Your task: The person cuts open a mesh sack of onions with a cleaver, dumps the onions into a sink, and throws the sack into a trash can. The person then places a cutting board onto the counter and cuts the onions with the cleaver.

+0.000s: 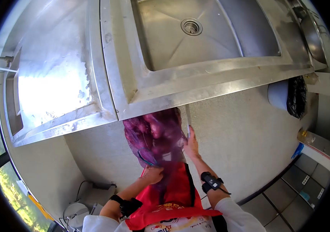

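Observation:
A purple mesh bag (138, 141) of red onions (157, 129) hangs or stands against my red apron, its top end under the sink's front edge. My left hand (153, 175) is closed on the gathered mesh at the near end, beside a dark blue-green tie (145, 157). On the right side of the bag, my right hand (191, 145) is wrapped round the handle of a knife (188, 118). Its long, thin blade points away from me, towards the counter edge. What bears the bag's weight cannot be made out.
A steel sink (165, 46) with a drain (191, 26) lies ahead, next to a steel worktop (53, 89) on the left. A bin with a black liner (297, 96) stands at right. Below left is some metal equipment (76, 212). Metal bowls (313, 38) sit at the far right.

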The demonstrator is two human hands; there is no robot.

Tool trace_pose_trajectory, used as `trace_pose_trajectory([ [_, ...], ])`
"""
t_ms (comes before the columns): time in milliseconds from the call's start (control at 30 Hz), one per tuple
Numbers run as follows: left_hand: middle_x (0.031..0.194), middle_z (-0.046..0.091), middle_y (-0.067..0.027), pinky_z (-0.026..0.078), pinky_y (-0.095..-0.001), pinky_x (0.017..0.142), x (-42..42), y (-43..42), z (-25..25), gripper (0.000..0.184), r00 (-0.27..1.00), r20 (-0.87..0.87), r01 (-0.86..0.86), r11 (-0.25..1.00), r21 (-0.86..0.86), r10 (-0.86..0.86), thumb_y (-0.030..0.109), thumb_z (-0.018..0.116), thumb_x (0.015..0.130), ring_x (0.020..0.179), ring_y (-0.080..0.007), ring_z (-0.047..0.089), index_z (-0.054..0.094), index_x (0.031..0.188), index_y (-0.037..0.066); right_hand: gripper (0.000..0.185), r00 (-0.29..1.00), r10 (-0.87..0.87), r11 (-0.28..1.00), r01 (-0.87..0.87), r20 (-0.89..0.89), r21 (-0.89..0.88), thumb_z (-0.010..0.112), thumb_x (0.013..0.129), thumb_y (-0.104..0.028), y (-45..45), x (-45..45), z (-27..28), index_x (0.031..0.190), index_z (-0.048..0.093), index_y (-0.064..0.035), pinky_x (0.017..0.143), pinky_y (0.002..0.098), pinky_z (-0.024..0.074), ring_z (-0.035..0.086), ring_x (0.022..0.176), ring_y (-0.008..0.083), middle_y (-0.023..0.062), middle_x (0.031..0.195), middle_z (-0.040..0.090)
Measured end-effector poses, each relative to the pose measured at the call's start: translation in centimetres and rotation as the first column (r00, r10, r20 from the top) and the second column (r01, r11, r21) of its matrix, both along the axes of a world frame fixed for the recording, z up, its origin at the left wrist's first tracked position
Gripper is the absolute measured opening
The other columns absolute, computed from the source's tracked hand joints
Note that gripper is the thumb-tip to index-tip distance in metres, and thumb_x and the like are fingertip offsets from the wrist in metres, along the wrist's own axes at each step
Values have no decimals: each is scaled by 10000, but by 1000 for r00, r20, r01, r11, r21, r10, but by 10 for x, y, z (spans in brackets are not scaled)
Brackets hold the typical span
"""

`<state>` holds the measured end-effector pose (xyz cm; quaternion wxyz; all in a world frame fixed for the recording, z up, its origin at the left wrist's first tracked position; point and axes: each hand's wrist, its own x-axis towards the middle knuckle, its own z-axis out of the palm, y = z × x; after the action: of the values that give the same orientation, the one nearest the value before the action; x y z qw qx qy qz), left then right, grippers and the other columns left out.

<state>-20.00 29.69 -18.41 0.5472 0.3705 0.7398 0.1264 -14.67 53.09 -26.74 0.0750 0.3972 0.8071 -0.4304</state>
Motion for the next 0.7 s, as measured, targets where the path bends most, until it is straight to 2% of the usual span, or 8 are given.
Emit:
trace_pose_trajectory([
  [33, 936, 636, -166, 434, -497, 819, -1, -3, -5, 269, 1000, 17, 6, 999, -32, -5, 295, 519, 792, 901, -356, 610, 570, 955, 88, 761, 996, -10, 999, 14, -93, 44, 512, 765, 49, 10, 9, -4, 1410, 182, -184, 788, 426, 479, 590, 916, 396, 244, 1106, 535],
  [133, 965, 637, -151, 446, -491, 835, -12, -5, -19, 269, 999, 52, 19, 986, -167, -10, 314, 518, 783, 929, -344, 605, 605, 920, 99, 766, 991, -134, 990, 135, 13, -50, 484, 756, 83, 35, 32, -12, 1410, 184, -182, 731, 358, 470, 582, 804, 327, 186, 917, 554],
  [300, 976, 641, -160, 473, -479, 798, -72, 21, -15, 471, 992, -67, 66, 889, -453, -108, 556, 538, 765, 896, -364, 611, 661, 915, 127, 770, 981, -192, 980, 191, -1, -61, 466, 751, 97, 37, 54, -19, 1409, 187, -189, 656, 329, 444, 517, 696, 258, 108, 754, 471],
  [367, 1042, 625, -161, 466, -472, 821, -116, 50, 1, 502, 968, -201, -234, 812, -534, 147, 552, 615, 734, 919, -368, 608, 641, 970, 110, 766, 977, -212, 974, 210, -7, -82, 464, 751, 101, 36, 56, -18, 1406, 193, -189, 648, 326, 442, 509, 684, 248, 97, 740, 461],
  [433, 1050, 606, -161, 480, -495, 781, -133, 39, -39, 511, 738, -578, -436, 900, -18, 347, 454, 676, 725, 949, -373, 602, 610, 1103, 115, 763, 975, -221, 972, 218, -18, -90, 467, 750, 105, 34, 60, -20, 1404, 201, -186, 651, 325, 445, 511, 678, 247, 94, 735, 467],
  [500, 1106, 564, -137, 442, -493, 862, -152, 58, -58, 558, 506, -801, -281, 939, 198, 320, 342, 747, 675, 1044, -363, 551, 575, 1164, 137, 761, 974, -221, 972, 217, -40, -93, 471, 750, 109, 33, 62, -21, 1403, 208, -179, 654, 324, 448, 513, 669, 247, 93, 727, 472],
  [600, 1166, 580, -120, 444, -401, 907, -172, 79, -75, 431, 453, -882, 4, 989, 151, 133, 199, 714, 692, 1070, -321, 535, 604, 1104, 137, 760, 974, -223, 967, 216, -41, -136, 478, 753, 108, 34, 64, -24, 1406, 206, -171, 655, 323, 448, 517, 665, 229, 92, 731, 489],
  [700, 1122, 599, -116, 436, -386, 925, -192, 57, -141, 318, 502, -799, -144, 943, 301, 331, 59, 646, 725, 1075, -318, 537, 647, 1036, 127, 753, 971, -238, 959, 231, -24, -162, 480, 758, 106, 36, 66, -25, 1403, 208, -171, 654, 322, 449, 523, 666, 228, 91, 733, 496],
])
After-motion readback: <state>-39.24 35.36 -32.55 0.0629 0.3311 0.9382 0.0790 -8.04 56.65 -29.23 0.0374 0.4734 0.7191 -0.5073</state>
